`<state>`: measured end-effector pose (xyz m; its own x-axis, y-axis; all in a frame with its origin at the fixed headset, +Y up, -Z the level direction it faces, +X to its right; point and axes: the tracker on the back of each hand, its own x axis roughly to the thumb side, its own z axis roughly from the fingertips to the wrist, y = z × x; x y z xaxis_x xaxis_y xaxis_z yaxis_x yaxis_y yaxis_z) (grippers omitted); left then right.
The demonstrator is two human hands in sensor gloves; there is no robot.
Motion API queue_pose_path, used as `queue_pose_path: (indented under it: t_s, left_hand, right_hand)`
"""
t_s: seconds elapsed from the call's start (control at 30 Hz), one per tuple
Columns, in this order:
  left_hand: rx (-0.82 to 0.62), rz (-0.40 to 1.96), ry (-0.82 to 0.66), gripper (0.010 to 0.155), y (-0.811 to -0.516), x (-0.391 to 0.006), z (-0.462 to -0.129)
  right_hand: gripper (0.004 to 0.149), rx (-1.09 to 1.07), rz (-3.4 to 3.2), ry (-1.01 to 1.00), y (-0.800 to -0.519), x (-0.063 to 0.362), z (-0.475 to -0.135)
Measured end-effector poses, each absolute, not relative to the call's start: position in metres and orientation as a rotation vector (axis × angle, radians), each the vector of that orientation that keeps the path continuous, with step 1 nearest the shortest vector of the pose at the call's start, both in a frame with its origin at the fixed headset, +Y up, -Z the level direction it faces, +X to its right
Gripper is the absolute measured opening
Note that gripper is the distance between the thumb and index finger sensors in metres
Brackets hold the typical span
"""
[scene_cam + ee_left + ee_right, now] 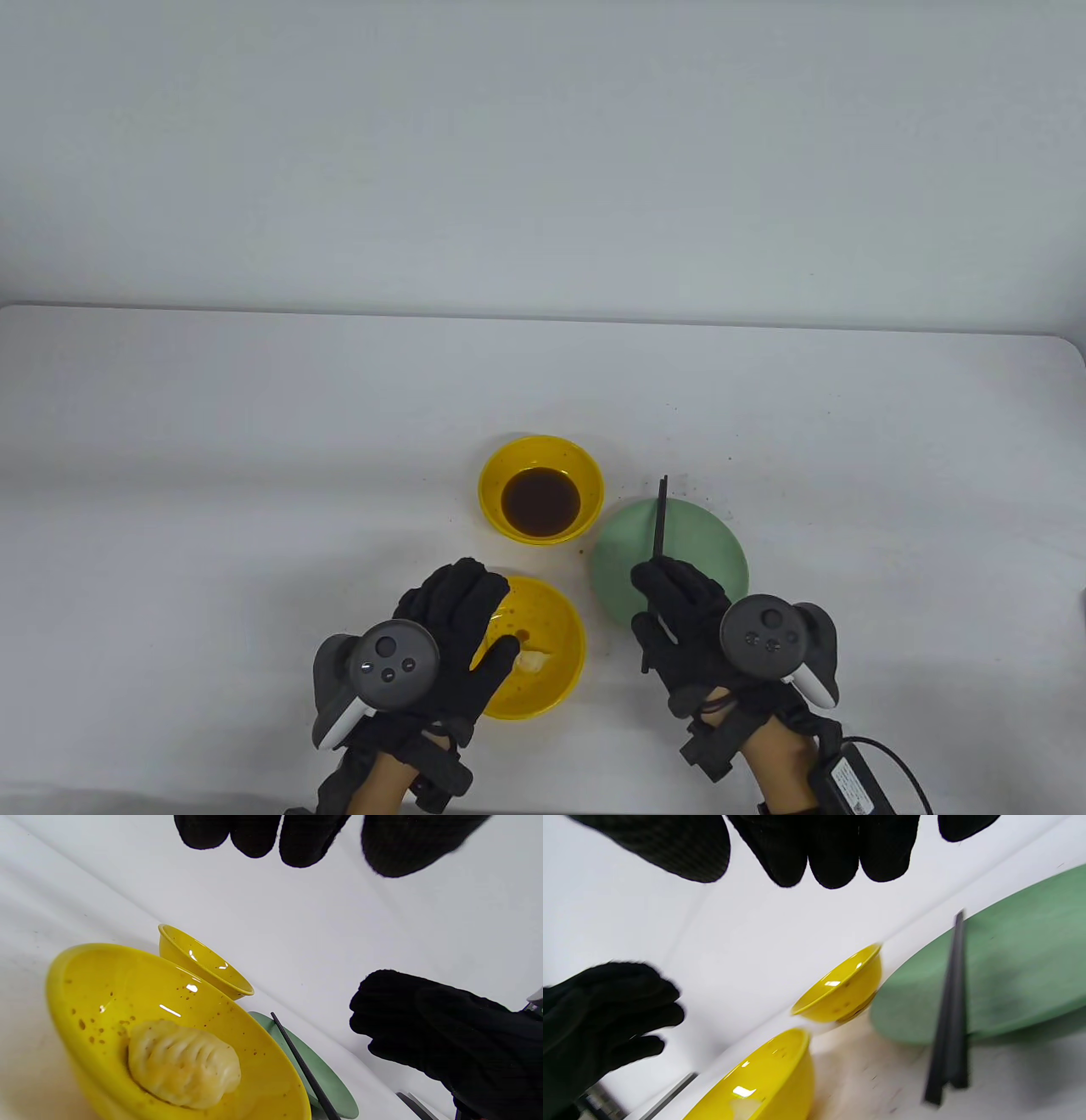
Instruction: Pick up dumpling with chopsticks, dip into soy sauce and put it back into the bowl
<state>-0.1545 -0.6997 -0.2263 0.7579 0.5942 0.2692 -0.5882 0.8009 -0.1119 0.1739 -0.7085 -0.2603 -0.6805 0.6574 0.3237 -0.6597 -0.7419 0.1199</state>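
Observation:
A pale dumpling (534,660) (182,1065) lies in the near yellow bowl (556,615), which is speckled with sauce. Behind it stands a smaller yellow bowl (501,471) holding dark soy sauce (540,503). Black chopsticks (659,518) (950,1005) lie side by side across the green plate (708,543), with their near ends on the table. My left hand (471,620) hovers over the dumpling bowl's left rim, fingers (254,832) straight and holding nothing. My right hand (674,607) hangs over the chopsticks' near half, and its fingers (831,849) stay above them without gripping.
Small brown sauce specks (704,492) dot the white table beyond the green plate. A black adaptor with its cable (857,781) lies at the bottom right, by my right wrist. The table's far edge meets a plain white wall.

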Motion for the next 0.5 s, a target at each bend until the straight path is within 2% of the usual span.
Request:
queue_pose_path:
  t_s: [0.17,0.37,0.5]
  left_hand:
    - [-0.048,0.623,-0.285,0.073,-0.702,-0.154,-0.228]
    - [-0.052,0.628,-0.285,0.073,-0.702,-0.154,-0.227]
    - [-0.078,0.637,-0.272,0.074,-0.706,-0.155,-0.229]
  right_hand:
    - [0.070,0.385,2.338,-0.013,-0.712,0.185,-0.265]
    - [0.059,0.388,2.649,0.031,-0.723,0.173,-0.278]
    - [0.075,0.495,3.069,0.000,-0.738,0.156,-0.298]
